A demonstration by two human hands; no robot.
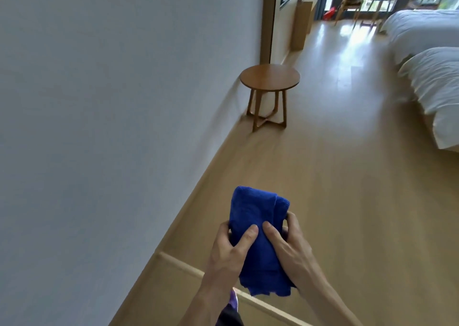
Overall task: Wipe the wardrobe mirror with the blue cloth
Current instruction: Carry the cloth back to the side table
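A folded blue cloth (255, 216) is held upright in front of me, low in the middle of the view, above the wooden floor. My left hand (231, 248) grips its left side with the thumb pressed on the front. My right hand (288, 246) grips its right side, thumb on the front and fingers curled round the back. The cloth's lower edge hangs below both hands. No wardrobe mirror shows in this view.
A plain white wall (111, 102) fills the left. A small round wooden side table (270, 77) stands against it ahead. Two white beds (432, 82) lie at the right. A wooden threshold strip (178, 263) crosses the floor near my feet. Chairs stand by far windows.
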